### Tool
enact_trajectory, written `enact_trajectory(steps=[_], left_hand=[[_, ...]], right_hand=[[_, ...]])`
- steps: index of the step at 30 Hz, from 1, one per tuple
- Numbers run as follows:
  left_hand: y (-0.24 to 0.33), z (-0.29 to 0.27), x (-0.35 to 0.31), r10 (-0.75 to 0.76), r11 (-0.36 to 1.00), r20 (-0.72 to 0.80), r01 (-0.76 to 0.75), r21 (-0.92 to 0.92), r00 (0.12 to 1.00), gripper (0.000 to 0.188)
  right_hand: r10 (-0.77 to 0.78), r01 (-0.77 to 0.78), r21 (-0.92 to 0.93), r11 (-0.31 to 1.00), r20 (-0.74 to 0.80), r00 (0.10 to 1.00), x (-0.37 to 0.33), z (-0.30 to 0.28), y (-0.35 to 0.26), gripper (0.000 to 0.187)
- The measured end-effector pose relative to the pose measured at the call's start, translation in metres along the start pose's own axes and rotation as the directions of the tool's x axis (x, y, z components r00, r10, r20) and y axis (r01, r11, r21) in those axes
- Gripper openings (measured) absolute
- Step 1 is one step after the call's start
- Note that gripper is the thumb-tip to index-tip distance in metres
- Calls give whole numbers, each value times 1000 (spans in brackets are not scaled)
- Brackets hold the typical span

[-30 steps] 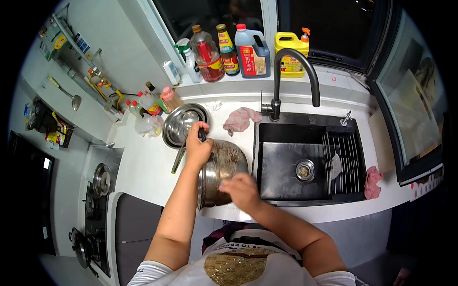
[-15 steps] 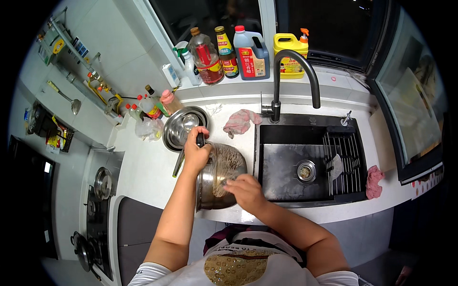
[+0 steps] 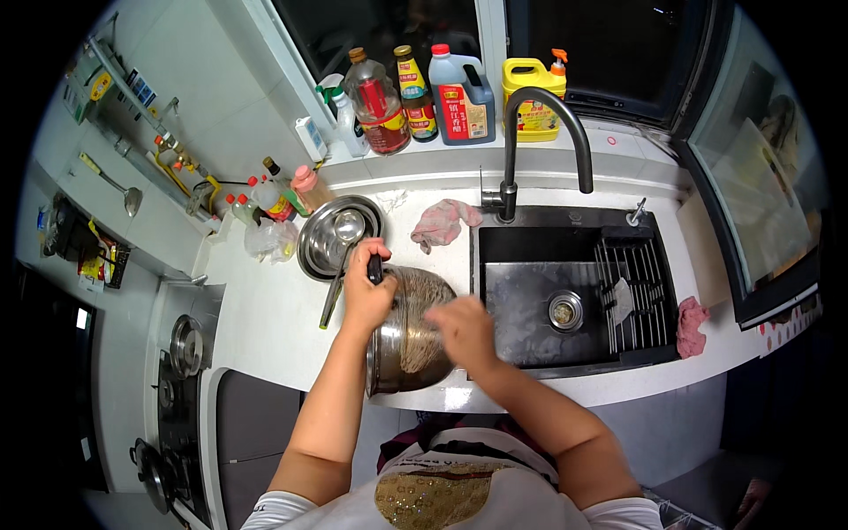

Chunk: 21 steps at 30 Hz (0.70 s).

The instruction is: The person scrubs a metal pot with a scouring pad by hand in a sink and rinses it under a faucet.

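A steel pot lies tilted on its side at the counter's front edge. My left hand is closed around its black handle. Rough grey-brown streaks cover part of the pot's outside. My right hand, slightly blurred, has its fingers curled against that streaked surface; whatever they grip, if anything, is hidden. Just beyond my left hand, a metal ladle rests in a steel basin, its dark handle running down beside my wrist.
Right of the pot is a black sink with a drying rack and a black faucet. A pink cloth lies behind the pot, another rag right of the sink. Bottles line the windowsill. A stove stands left.
My right hand has moved up and to the right over the pot's streaked surface. My left hand keeps its hold on the handle, and the pot has barely shifted.
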<state>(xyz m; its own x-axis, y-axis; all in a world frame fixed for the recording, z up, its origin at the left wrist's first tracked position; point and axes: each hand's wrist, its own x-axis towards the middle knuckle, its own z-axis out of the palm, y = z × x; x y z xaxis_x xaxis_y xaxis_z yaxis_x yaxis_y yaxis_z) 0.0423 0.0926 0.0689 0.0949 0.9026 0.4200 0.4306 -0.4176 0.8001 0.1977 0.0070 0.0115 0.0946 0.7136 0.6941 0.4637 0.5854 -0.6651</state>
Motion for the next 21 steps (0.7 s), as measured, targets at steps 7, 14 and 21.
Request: enact_trajectory(steps=[7, 14, 21], left_hand=[[5, -1, -4, 21, 1000, 19, -20, -16, 1000, 33], [2, 0, -3, 27, 999, 37, -25, -39, 999, 33], [1, 3, -4, -38, 994, 82, 46, -96, 996, 34]], right_hand=[[311, -319, -77, 945, -99, 945, 3, -3, 30, 15], [3, 5, -76, 997, 102, 995, -15, -2, -17, 13], [-77, 74, 118, 990, 20, 997, -17, 9, -21, 19]])
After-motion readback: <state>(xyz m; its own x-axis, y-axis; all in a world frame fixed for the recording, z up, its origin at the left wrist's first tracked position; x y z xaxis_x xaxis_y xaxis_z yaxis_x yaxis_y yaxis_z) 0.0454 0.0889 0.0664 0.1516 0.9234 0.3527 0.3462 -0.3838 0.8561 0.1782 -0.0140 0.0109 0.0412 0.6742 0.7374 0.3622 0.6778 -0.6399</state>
